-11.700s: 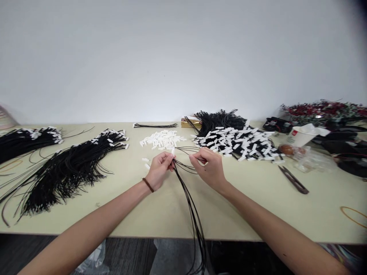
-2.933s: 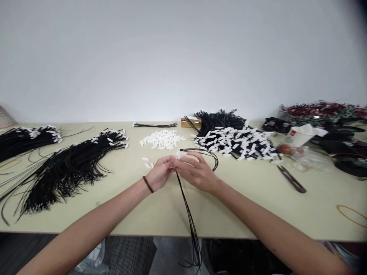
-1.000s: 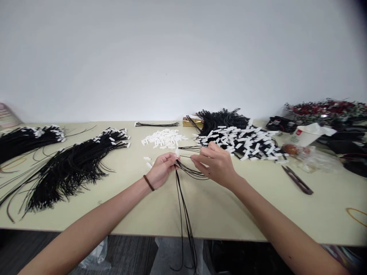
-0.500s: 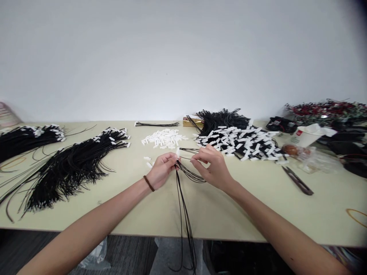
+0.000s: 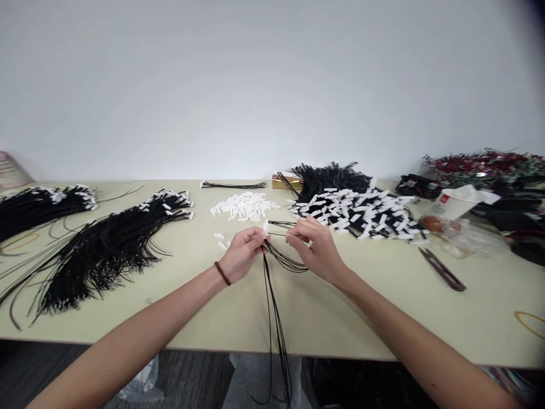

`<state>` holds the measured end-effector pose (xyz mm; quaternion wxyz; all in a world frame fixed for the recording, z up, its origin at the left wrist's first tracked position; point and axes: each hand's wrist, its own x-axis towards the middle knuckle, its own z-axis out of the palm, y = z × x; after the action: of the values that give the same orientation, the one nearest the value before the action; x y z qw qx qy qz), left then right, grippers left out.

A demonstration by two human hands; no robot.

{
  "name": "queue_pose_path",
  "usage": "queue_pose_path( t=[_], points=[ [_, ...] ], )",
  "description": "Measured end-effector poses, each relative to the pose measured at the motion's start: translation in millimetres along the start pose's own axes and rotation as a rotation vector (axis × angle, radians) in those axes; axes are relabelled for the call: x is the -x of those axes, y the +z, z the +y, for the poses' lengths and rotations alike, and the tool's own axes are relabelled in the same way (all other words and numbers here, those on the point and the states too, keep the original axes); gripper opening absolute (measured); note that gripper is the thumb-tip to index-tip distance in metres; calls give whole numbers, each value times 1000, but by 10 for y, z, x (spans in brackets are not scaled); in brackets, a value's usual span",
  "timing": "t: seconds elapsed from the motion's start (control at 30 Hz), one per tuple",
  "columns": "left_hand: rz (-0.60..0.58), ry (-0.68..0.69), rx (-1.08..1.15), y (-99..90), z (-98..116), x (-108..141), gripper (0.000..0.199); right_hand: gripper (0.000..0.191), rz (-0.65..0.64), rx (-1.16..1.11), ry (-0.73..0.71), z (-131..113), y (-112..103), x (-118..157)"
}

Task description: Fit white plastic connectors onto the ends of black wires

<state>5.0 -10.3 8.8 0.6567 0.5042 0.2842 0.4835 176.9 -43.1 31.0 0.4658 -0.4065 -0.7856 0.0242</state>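
Observation:
My left hand pinches a small white connector between thumb and fingers. Several black wires hang down from this hand past the table's front edge. Other black wires run from the connector to the right, some curving under my right hand. Thumb and forefinger of the right hand are closed on one thin black wire, drawn straight out from the connector. The ends of the wires inside the right hand are hidden. Behind the hands lies a pile of loose white connectors, with a few strays beside the left hand.
Bundles of black wires with white ends lie on the left. A large pile of wires with white connectors is at the back right. Thread snips, a paper cup, a plastic bag and a yellow rubber band are farther right.
Both hands have shifted very slightly to the right, with the connector and wires still held. The piles have stayed as they were.

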Motion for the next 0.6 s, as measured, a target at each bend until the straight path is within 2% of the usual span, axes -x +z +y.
queue_pose_path(
  t=[0.33,0.6],
  points=[
    [-72,-6,-29,5,-38,19,29,18,49,141,-176,22,104,57],
    [-77,-18,-65,32,-29,45,29,18,23,174,-200,34,117,63]
  ],
)
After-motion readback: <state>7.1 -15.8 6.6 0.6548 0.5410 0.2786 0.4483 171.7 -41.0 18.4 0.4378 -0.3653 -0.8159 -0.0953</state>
